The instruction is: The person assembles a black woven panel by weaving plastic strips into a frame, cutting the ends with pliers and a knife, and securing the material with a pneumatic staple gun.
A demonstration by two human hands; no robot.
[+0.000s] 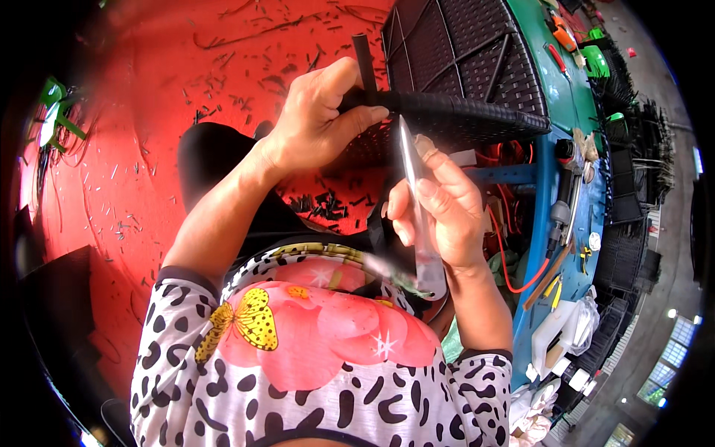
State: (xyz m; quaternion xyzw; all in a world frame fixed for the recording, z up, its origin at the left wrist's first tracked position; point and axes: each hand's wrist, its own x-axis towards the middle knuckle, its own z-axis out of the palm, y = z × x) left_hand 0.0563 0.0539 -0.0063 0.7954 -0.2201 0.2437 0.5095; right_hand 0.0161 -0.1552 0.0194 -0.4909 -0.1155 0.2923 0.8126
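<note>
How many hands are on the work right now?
2: the left hand grips the black woven panel's edge; the right hand holds a pointed metal tool beside it.

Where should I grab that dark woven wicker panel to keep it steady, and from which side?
Probably the wrapped edge bar of the dark woven wicker panel: it is narrow and rounded enough for fingers to close around. Come from the open left end, as the left hand does, since the right end lies against the blue-green workbench. That leaves the right hand free with its pointed metal tool.
</note>
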